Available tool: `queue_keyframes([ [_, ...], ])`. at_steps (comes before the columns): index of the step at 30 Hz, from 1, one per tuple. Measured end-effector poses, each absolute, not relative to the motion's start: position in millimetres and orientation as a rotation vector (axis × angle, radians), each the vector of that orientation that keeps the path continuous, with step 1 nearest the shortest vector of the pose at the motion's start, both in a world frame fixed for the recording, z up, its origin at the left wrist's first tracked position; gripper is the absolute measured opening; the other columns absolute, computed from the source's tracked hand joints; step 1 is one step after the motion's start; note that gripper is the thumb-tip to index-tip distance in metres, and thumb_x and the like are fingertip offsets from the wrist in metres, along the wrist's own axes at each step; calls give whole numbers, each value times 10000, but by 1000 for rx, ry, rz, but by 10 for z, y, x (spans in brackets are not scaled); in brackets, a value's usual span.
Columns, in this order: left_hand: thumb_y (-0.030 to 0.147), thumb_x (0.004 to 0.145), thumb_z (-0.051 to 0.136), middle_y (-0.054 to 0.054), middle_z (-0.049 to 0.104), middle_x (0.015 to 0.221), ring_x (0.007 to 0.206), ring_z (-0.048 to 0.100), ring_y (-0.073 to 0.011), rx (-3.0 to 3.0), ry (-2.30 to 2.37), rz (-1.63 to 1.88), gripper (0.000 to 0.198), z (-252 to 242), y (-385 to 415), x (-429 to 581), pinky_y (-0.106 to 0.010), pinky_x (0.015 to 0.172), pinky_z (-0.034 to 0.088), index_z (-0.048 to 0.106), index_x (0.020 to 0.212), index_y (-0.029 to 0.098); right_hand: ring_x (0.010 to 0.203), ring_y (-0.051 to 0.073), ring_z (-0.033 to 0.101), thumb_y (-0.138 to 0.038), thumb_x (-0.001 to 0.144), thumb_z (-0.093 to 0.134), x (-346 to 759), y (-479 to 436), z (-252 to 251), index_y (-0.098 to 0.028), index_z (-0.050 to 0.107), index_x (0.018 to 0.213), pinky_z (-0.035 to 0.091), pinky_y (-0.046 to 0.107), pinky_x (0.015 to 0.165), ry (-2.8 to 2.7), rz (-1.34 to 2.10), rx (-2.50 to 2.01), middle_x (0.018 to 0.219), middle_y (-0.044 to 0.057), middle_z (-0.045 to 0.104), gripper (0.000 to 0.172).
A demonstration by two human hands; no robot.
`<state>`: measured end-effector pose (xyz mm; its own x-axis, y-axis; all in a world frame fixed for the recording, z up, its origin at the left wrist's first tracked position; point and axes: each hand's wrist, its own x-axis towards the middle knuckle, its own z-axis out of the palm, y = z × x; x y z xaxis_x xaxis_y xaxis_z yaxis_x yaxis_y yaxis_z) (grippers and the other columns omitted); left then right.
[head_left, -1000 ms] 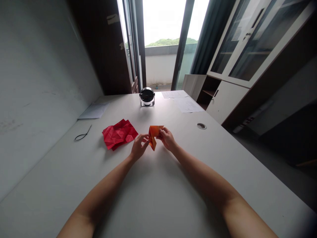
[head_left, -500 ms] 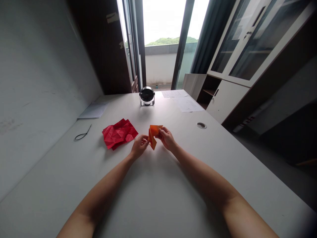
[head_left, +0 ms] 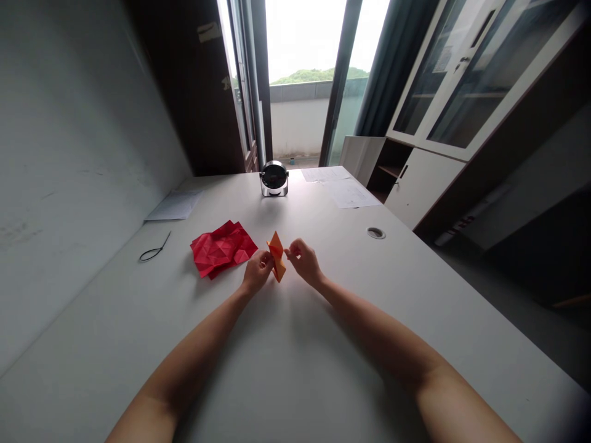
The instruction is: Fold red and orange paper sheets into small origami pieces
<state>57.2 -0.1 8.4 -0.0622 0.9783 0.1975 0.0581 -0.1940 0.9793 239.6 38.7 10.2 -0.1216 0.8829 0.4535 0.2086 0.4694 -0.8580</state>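
A folded piece of orange paper (head_left: pixel 277 258) stands above the table, with pointed corners at top and bottom. My left hand (head_left: pixel 258 269) pinches its left side between thumb and fingers; part of the grip is hidden behind the hand. Just right of the paper is my right hand (head_left: pixel 302 259), its thumb and fingers drawn together, the tips very near the paper's right edge. I see nothing between those fingertips. Creased red paper (head_left: pixel 221 247) lies on the table to the left of my left hand.
The white table (head_left: pixel 286 369) carries a round black-and-silver device (head_left: pixel 274 178) at its far end. White sheets (head_left: pixel 348 192) lie at the back right and another sheet (head_left: pixel 173 206) at the back left. A black cable tie (head_left: pixel 154 251) lies left. A cable hole (head_left: pixel 375 233) is on the right.
The orange paper has turned to a narrower, upright view and shifted slightly left with my left hand. My right hand has come off the paper, its fingers curled closer together.
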Motion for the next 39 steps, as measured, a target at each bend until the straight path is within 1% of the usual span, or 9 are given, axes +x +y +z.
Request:
queue_keyframes([
  [2,286,822,726,-21,632,821,711,569,-146,1412,1238,1368,106,92,-13,556,-261,671,432,678,813,191,721,162,588,-415,938,560,2398,285,178,-234,607,875,487,297,712,-1788,600,-932,829,36,623,197],
  [6,344,842,704,-12,628,767,660,544,-142,1494,1320,1338,156,98,-30,533,-252,615,404,666,824,194,675,139,549,-362,978,503,2402,188,260,-268,693,1040,459,286,708,-2064,521,-861,974,57,663,221],
  [13,416,843,699,8,594,713,632,512,-114,1431,1244,1343,255,-9,64,507,-234,612,398,644,820,168,687,136,549,-338,939,560,2437,297,205,-234,664,900,431,260,666,-2067,442,-913,879,37,639,152],
  [18,418,869,655,5,603,738,666,531,-121,1538,1288,1350,249,-37,82,503,-237,639,425,645,844,171,716,143,557,-394,883,645,2457,343,159,-226,667,963,423,252,653,-2121,373,-985,919,44,652,187],
  [21,397,877,647,-15,636,798,721,566,-137,1678,1325,1331,219,8,41,521,-252,684,451,657,849,180,737,143,577,-351,905,610,2457,379,108,-231,683,1011,426,250,656,-2116,370,-1026,1012,57,671,176],
  [24,377,888,639,-31,646,848,768,586,-149,1806,1332,1316,193,63,0,538,-265,713,464,657,844,190,729,135,582,-292,935,539,2462,417,69,-229,696,1007,435,251,666,-2096,456,-966,1061,59,676,184],
  [29,416,922,593,-36,657,867,769,607,-155,1715,1338,1342,233,90,1,535,-269,701,466,637,923,188,633,122,510,-361,947,519,2455,428,74,-190,653,832,415,250,626,-1932,692,-885,756,7,629,246],
  [32,450,924,580,-15,629,813,673,577,-135,1600,1350,1335,267,73,20,528,-254,638,452,603,932,184,596,112,448,-456,919,563,2423,427,75,-184,572,713,386,247,585,-1761,877,-880,637,-21,543,342],
  [39,477,897,609,-6,607,830,683,572,-135,1544,1378,1337,281,53,32,534,-241,614,441,556,942,204,651,128,493,-549,832,674,2363,445,89,-188,567,732,453,269,624,-1383,1302,-691,675,-13,537,390],
])
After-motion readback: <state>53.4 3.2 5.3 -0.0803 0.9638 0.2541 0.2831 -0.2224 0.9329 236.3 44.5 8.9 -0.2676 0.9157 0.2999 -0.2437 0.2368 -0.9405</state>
